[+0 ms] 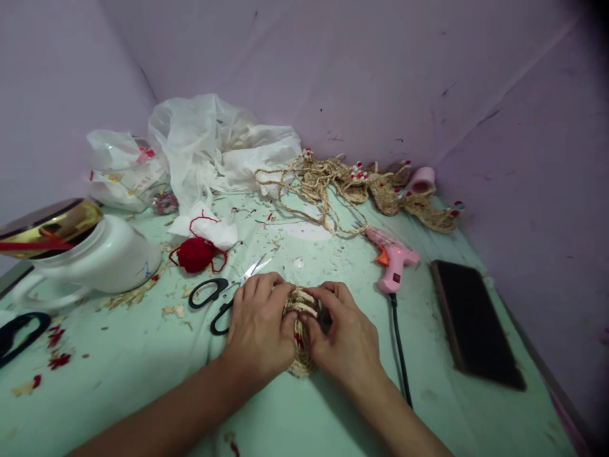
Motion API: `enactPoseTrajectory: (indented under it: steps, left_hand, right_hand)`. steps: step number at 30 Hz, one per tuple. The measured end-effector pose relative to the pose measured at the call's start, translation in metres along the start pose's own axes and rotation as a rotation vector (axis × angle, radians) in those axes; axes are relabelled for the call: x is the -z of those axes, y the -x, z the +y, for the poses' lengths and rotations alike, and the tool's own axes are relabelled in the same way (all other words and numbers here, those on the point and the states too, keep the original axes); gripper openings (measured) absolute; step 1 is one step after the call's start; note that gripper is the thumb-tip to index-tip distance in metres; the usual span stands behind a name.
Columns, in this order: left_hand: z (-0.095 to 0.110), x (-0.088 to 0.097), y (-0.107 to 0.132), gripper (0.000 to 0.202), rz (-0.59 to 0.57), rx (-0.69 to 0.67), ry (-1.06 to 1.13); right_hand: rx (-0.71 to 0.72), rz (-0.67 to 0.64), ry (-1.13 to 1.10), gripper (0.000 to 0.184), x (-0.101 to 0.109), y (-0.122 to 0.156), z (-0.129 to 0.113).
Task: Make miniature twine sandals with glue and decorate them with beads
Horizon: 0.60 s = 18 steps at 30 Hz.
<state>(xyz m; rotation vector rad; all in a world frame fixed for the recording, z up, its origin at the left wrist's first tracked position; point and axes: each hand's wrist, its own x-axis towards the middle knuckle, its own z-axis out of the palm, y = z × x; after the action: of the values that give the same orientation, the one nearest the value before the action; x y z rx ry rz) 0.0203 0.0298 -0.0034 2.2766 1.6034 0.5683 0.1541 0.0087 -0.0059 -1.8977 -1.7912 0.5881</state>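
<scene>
braided straw piece (301,357): between the hands, above the surface (157,362), pinched by left hand (261,320) and right hand (343,331). hazard: scissors (221,285) lie just beside the left hand; a sideways slip could cause a nick.

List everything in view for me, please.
Slipper-like straw piece: 1, tan, front
Scissors: 1, black-handled, centre-left
Looped handle: 1, black, left
Yarn ball: 1, red, centre-left
Crumpled sheet: 1, white, centre-left
Corded glue gun: 1, pink, right
Tablet-like device: 1, black, right
Handled pot: 1, white, left
Shiny object: 1, gold, left
Plastic bags: several, white, back
Braided straw pieces: several, tan, back
Tape roll: 1, pink, back
Scraps: many, red-tan, left
Tablecloth: 1, green, underneath
Walls: several, purple, back
Left hand: 1, bare, front
Right hand: 1, bare, front
</scene>
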Motion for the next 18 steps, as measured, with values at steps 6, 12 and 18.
enactPoseTrajectory:
  steps: [6,12,18]
  left_hand:
    - [-0.008,0.001,0.002,0.027,0.04,-0.08,0.064]
    - [-0.015,0.002,0.005,0.036,0.123,-0.131,0.158]
    - [-0.012,0.003,0.004,0.027,0.07,-0.148,0.189]
  right_hand:
    - [0.089,-0.028,-0.089,0.034,0.006,0.004,0.003]
    - [0.046,-0.049,-0.41,0.047,0.014,0.006,0.017]
    - [0.078,-0.048,-0.443,0.024,0.015,0.005,0.017]
